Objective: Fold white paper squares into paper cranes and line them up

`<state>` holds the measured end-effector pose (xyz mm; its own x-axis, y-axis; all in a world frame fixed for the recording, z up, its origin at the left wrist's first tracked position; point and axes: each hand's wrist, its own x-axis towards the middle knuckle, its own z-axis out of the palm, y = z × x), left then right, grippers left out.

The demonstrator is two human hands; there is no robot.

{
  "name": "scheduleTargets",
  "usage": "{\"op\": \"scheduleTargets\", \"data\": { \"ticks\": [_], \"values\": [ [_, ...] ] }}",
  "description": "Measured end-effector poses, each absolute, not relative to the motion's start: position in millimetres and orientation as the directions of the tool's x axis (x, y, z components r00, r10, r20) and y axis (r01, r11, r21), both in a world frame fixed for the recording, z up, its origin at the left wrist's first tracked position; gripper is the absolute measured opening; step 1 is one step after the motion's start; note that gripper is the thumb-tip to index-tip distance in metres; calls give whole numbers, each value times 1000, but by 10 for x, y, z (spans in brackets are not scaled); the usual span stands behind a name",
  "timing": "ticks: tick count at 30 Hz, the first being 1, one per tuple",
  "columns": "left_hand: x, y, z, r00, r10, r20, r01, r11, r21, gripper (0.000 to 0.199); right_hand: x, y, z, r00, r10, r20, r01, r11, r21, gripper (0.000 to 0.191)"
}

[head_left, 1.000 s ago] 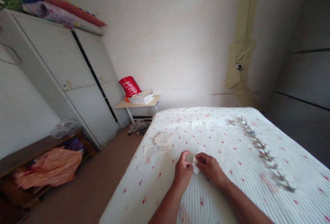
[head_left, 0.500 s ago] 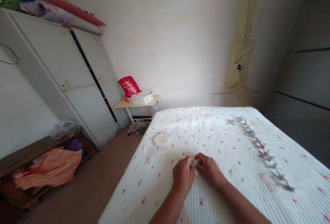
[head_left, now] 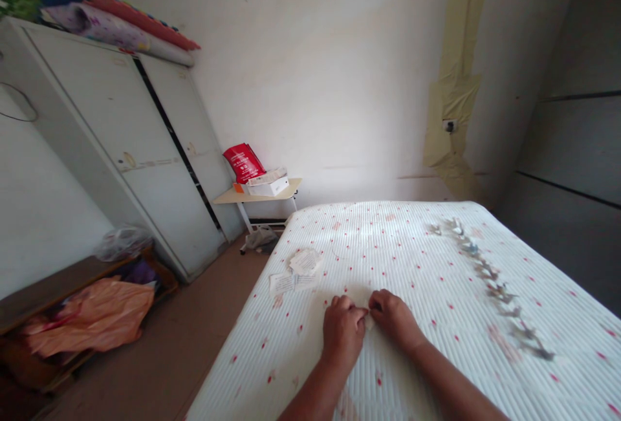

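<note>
My left hand (head_left: pixel 343 329) and my right hand (head_left: pixel 394 319) meet near the middle of the bed, fingertips nearly touching. Between them is a small piece of folded paper (head_left: pixel 369 323), mostly hidden by the fingers. Both hands are closed, pinching the paper from either side. To the left lie flat printed paper pieces (head_left: pixel 305 262), some overlapping. Along the right side of the bed runs a row of several small folded-paper figures (head_left: pixel 499 291), blurred in detail.
The bed (head_left: pixel 407 382) wears a white ribbed cover with red dots. Beyond its far left corner stands a small table (head_left: pixel 228 197) with a red bag (head_left: pixel 244 162) and a white box (head_left: pixel 270 186). A grey cabinet (head_left: pixel 121 130) and a low bench (head_left: pixel 58 279) are on the left.
The fingers have shifted slightly on the paper; less of it shows between them. My left thumb and forefinger now reach farther right, toward my right hand.
</note>
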<state>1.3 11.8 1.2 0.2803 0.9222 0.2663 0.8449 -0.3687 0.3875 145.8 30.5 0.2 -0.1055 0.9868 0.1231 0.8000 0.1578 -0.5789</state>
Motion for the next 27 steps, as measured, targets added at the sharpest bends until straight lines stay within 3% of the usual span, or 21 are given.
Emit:
{"op": "scheduleTargets", "data": {
  "ticks": [13, 27],
  "values": [
    [1, 78, 27, 260, 920, 292, 859, -359, 366, 23, 1509, 379, -73, -71, 993, 92, 762, 114, -638, 12],
    [1, 33, 62, 286, 907, 310, 872, -380, 309, 24, 1436, 308, 0, -25, 996, 90, 826, 71, -560, 11]
  ]
}}
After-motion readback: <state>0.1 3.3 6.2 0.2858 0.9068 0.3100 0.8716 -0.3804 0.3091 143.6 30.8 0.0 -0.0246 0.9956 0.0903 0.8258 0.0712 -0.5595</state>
